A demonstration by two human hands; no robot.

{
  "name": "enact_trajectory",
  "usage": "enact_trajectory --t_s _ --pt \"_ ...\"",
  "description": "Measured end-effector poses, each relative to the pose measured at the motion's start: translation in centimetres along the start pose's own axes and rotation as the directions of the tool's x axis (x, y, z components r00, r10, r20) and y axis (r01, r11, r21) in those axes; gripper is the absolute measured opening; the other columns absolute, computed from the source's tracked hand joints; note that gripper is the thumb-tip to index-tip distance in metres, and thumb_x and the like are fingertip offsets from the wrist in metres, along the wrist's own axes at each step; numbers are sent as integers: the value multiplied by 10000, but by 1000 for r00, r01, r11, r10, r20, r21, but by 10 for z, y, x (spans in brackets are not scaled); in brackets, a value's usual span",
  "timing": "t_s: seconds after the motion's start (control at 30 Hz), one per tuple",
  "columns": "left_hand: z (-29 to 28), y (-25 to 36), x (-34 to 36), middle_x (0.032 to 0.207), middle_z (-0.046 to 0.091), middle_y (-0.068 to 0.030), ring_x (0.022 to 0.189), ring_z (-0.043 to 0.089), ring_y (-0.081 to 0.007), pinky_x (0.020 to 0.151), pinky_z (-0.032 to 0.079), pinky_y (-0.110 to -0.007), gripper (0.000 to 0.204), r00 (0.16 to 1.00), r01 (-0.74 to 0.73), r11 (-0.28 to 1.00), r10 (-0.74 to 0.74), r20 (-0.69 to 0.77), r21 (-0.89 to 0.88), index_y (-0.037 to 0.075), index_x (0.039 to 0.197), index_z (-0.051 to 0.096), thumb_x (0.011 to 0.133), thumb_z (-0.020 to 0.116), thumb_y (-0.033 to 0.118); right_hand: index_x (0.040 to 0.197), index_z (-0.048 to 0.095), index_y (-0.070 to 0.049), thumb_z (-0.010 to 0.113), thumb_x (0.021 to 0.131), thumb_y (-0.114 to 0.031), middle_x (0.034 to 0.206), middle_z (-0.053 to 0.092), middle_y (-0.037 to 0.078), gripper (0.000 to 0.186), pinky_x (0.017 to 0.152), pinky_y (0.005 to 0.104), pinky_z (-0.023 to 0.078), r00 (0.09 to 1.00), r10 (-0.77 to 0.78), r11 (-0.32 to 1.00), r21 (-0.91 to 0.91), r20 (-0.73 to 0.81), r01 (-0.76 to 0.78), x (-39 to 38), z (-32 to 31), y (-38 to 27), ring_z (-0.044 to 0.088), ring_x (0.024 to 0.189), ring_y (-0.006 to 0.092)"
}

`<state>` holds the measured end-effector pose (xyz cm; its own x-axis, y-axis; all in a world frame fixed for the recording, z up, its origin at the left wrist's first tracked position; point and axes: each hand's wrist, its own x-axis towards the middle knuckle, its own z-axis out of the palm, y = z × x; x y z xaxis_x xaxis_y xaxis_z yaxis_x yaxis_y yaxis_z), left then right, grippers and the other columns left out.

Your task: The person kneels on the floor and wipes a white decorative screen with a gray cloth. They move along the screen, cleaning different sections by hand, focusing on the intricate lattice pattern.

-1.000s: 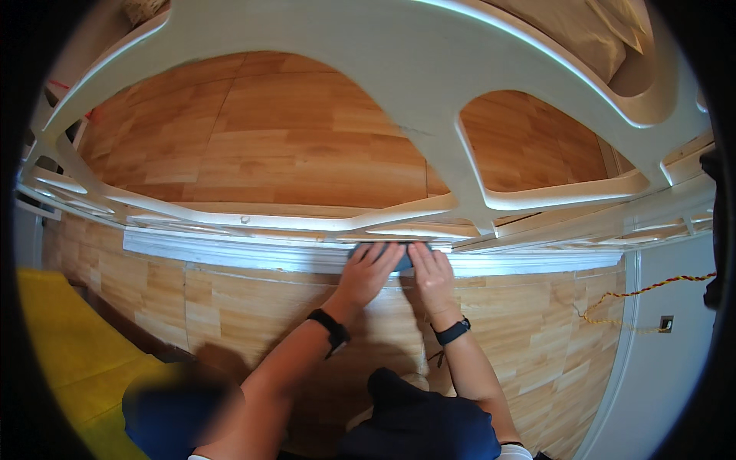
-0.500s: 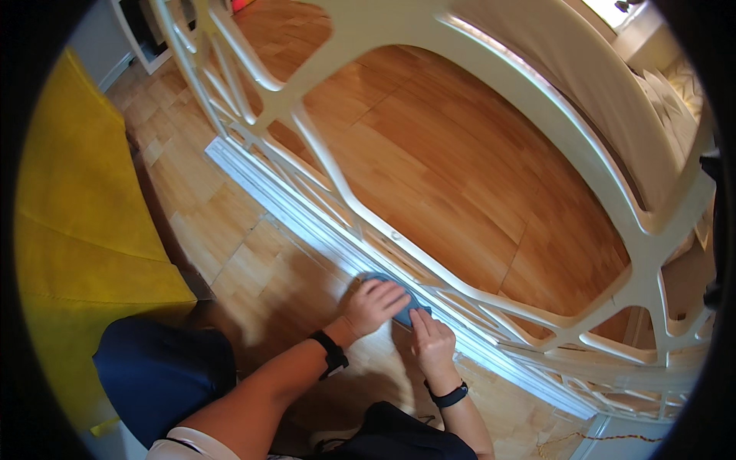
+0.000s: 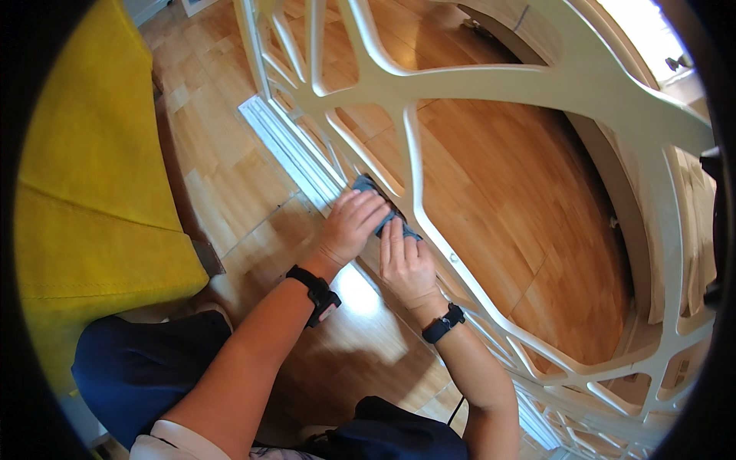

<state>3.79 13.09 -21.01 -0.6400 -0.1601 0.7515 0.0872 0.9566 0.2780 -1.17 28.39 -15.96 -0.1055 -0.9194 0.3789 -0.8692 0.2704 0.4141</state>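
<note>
A blue-grey cloth point(image 3: 366, 186) lies pressed on the bottom rail of a white lattice partition point(image 3: 460, 92) that stands on the wooden floor. My left hand point(image 3: 351, 224) lies flat on the cloth with its fingers together. My right hand point(image 3: 405, 262) presses the cloth's near end beside it, fingers pointing along the rail. Most of the cloth is hidden under both hands. Each wrist wears a black band.
A yellow upholstered seat point(image 3: 100, 176) fills the left side. The white floor rail point(image 3: 284, 146) runs away to the upper left. Wooden floor point(image 3: 529, 222) shows through the lattice openings. My knees in dark blue trousers point(image 3: 138, 368) are at the bottom.
The view has swung and the rail now runs diagonally. Both hands have stayed on the cloth and slid with it along the rail.
</note>
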Motion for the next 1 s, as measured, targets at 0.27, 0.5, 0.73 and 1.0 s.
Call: enact_trajectory --t_s 0.27,0.5,0.73,1.0 --pt "6 -9 6 1012 657 13 1076 590 -172 1076 395 -375 147 963 -230 971 236 131 -60 125 940 691 826 609 165 1158 597 155 566 782 -73 1159 614 348 441 423 289 500 926 326 944 -10 192 -330 4 19 -44 620 542 187" --pt "-13 -67 25 1064 666 -4 1110 586 -174 1077 392 -386 152 925 -363 928 348 154 83 128 952 689 833 607 176 1297 490 145 551 804 27 1219 591 297 511 493 331 556 936 328 900 258 124 -350 31 37 -34 682 586 238" --pt "15 4 -13 1123 650 -1 1176 553 -190 1080 368 -397 169 990 -75 996 68 125 52 152 971 696 851 581 185 1218 597 85 581 788 -86 1153 669 205 463 412 304 507 907 275 961 -121 317 -249 -1 20 -34 646 510 181" --pt "18 12 -27 1143 636 55 1135 545 -148 1040 362 -408 253 1000 9 1000 -9 -11 -28 184 1076 698 839 612 184 1206 598 100 603 758 -105 1227 630 254 492 427 254 504 939 109 992 23 325 -123 -3 4 -11 628 475 122"
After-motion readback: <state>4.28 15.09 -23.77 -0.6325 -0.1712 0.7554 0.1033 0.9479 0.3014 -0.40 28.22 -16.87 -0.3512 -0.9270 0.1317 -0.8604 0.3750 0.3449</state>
